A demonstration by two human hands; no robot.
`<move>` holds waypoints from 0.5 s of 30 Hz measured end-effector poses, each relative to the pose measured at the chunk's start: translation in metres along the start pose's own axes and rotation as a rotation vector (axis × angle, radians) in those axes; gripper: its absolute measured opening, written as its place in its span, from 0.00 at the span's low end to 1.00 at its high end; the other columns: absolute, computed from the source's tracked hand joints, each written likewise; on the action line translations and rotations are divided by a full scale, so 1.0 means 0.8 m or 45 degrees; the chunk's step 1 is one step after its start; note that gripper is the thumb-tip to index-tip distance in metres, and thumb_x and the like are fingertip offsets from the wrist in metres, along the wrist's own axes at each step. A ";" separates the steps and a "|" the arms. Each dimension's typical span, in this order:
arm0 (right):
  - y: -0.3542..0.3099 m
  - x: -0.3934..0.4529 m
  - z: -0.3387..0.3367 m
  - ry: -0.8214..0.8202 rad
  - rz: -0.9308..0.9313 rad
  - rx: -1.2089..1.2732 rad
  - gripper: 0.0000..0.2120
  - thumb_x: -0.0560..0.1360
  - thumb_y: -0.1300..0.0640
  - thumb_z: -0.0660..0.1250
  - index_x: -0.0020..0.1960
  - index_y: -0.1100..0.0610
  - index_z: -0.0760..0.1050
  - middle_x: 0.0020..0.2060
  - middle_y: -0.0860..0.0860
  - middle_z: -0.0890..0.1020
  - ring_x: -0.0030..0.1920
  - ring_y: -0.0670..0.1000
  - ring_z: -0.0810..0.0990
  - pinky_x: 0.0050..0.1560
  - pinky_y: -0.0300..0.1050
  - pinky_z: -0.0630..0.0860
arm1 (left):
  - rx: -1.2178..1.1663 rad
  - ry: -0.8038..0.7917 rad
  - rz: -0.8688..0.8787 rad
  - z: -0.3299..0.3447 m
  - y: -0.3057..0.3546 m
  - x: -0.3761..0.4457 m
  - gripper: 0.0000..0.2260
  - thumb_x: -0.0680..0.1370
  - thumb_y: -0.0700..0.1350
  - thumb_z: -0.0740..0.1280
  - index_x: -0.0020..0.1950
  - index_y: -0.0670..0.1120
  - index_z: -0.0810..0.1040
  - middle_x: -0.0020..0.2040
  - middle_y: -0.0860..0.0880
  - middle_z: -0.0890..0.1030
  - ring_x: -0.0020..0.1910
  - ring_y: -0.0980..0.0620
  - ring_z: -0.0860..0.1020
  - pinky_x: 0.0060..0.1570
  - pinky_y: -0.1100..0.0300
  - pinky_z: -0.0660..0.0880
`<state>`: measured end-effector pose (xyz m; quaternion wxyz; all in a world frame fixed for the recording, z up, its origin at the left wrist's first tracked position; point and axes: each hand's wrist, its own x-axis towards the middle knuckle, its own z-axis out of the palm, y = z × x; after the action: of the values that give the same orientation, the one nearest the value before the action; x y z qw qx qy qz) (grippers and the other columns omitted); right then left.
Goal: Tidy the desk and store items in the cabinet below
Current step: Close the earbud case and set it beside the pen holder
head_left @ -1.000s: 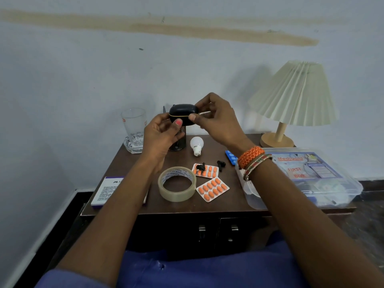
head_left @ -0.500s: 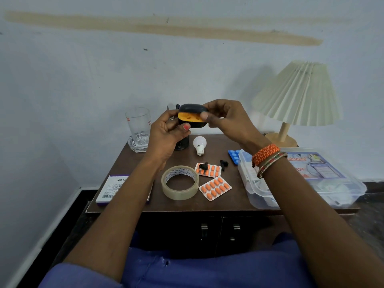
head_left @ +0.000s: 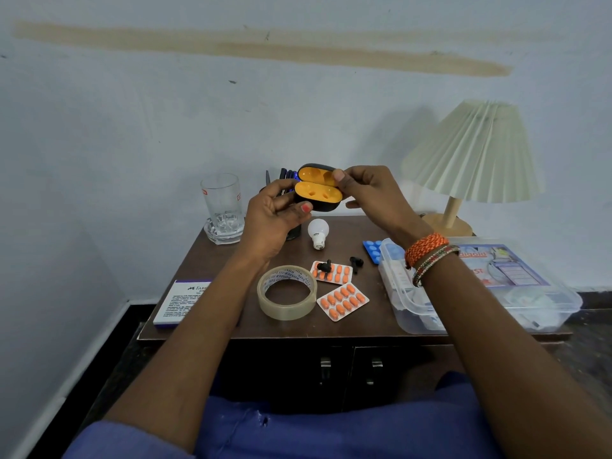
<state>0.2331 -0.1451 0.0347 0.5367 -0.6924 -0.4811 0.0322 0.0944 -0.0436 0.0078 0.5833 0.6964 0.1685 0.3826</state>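
A black earbud case [head_left: 318,193] with an orange inside is held above the brown desk [head_left: 374,313], lid up and both sockets empty. My left hand [head_left: 273,220] grips its base from the left. My right hand [head_left: 371,197] pinches the lid's right edge with the thumb. Two black earbuds lie on the desk: one earbud [head_left: 325,267] on an orange pill strip [head_left: 332,273], the other earbud [head_left: 356,262] beside it. A second orange pill strip [head_left: 342,301] and a tape roll [head_left: 287,292] lie nearer me. The cabinet doors [head_left: 347,366] below are shut.
A glass [head_left: 222,200] stands in a glass dish at the back left, a white bulb [head_left: 318,231] mid-desk, a blue pill strip [head_left: 372,249] by a clear first-aid box [head_left: 480,286] on the right. A lamp [head_left: 470,154] stands back right, a white box [head_left: 183,301] front left.
The case went from closed to fully open: my right hand lifted the lid while my left kept the base. The view shifted slightly.
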 end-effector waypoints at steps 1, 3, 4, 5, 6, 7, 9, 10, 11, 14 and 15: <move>0.001 0.000 0.000 0.004 -0.006 -0.014 0.19 0.80 0.50 0.61 0.48 0.66 0.80 0.42 0.64 0.82 0.47 0.63 0.80 0.48 0.57 0.78 | -0.002 -0.003 0.000 0.000 0.000 0.000 0.15 0.75 0.33 0.67 0.60 0.43 0.73 0.57 0.43 0.80 0.57 0.45 0.79 0.60 0.45 0.75; 0.003 0.001 0.000 0.014 -0.013 -0.043 0.20 0.80 0.50 0.61 0.47 0.67 0.80 0.41 0.65 0.82 0.46 0.65 0.79 0.48 0.61 0.76 | 0.009 -0.008 -0.007 0.000 0.000 0.000 0.16 0.75 0.33 0.67 0.61 0.43 0.73 0.57 0.43 0.80 0.57 0.46 0.79 0.60 0.45 0.75; 0.004 0.001 0.000 0.016 -0.017 -0.054 0.20 0.80 0.50 0.61 0.47 0.67 0.80 0.41 0.65 0.82 0.46 0.66 0.79 0.48 0.62 0.76 | 0.021 -0.010 -0.012 0.000 -0.001 0.000 0.16 0.75 0.33 0.67 0.62 0.42 0.73 0.58 0.42 0.80 0.58 0.46 0.79 0.60 0.45 0.75; 0.004 0.001 0.000 0.017 -0.019 -0.065 0.20 0.80 0.50 0.60 0.47 0.67 0.80 0.41 0.65 0.82 0.46 0.66 0.79 0.48 0.62 0.76 | 0.032 -0.011 -0.016 0.000 -0.001 0.000 0.17 0.75 0.34 0.67 0.63 0.41 0.73 0.58 0.41 0.80 0.58 0.46 0.79 0.61 0.45 0.75; 0.005 0.002 0.001 0.017 -0.022 -0.077 0.21 0.80 0.50 0.60 0.47 0.68 0.80 0.41 0.66 0.82 0.46 0.66 0.79 0.48 0.63 0.76 | 0.040 -0.012 -0.020 0.000 -0.002 0.000 0.18 0.75 0.34 0.67 0.63 0.41 0.72 0.59 0.40 0.80 0.59 0.45 0.79 0.61 0.44 0.74; 0.006 0.002 0.001 0.016 -0.025 -0.088 0.21 0.80 0.50 0.60 0.47 0.68 0.80 0.41 0.66 0.82 0.46 0.67 0.79 0.48 0.63 0.76 | 0.042 -0.014 -0.024 -0.001 -0.001 0.000 0.18 0.74 0.34 0.68 0.64 0.41 0.72 0.59 0.40 0.80 0.59 0.45 0.79 0.61 0.44 0.75; 0.007 0.001 0.002 0.025 -0.036 -0.110 0.21 0.80 0.50 0.60 0.46 0.68 0.80 0.40 0.66 0.81 0.45 0.66 0.79 0.47 0.62 0.76 | 0.027 -0.035 -0.042 -0.001 -0.001 0.000 0.18 0.74 0.34 0.68 0.63 0.40 0.71 0.59 0.39 0.80 0.58 0.45 0.79 0.58 0.46 0.76; 0.007 0.001 0.003 0.035 -0.045 -0.122 0.21 0.80 0.50 0.60 0.46 0.68 0.80 0.39 0.66 0.81 0.43 0.65 0.79 0.46 0.60 0.77 | 0.017 -0.057 -0.052 0.000 0.000 -0.001 0.18 0.74 0.34 0.67 0.63 0.40 0.71 0.59 0.39 0.79 0.56 0.46 0.80 0.57 0.47 0.78; 0.008 0.001 0.003 0.047 -0.056 -0.139 0.21 0.80 0.50 0.61 0.45 0.68 0.80 0.38 0.65 0.81 0.40 0.63 0.79 0.43 0.56 0.76 | 0.010 -0.084 -0.060 0.000 0.001 0.000 0.18 0.74 0.34 0.68 0.62 0.41 0.70 0.58 0.40 0.80 0.54 0.47 0.80 0.55 0.50 0.79; 0.010 -0.001 0.006 0.055 -0.068 -0.245 0.22 0.80 0.49 0.61 0.43 0.68 0.79 0.29 0.61 0.76 0.30 0.51 0.70 0.33 0.44 0.67 | 0.011 -0.148 -0.076 0.004 0.002 -0.002 0.20 0.74 0.35 0.68 0.62 0.45 0.65 0.56 0.43 0.79 0.53 0.48 0.80 0.53 0.52 0.80; 0.011 -0.002 0.007 0.053 -0.072 -0.292 0.22 0.80 0.49 0.60 0.42 0.66 0.80 0.28 0.57 0.74 0.29 0.49 0.69 0.33 0.43 0.65 | 0.027 -0.158 -0.067 0.004 0.002 -0.001 0.22 0.74 0.35 0.68 0.63 0.48 0.64 0.57 0.42 0.78 0.55 0.47 0.80 0.54 0.51 0.79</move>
<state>0.2346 -0.1419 0.0245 0.4644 -0.7359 -0.4899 -0.0525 0.0959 -0.0469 0.0086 0.5951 0.7203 0.1543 0.3213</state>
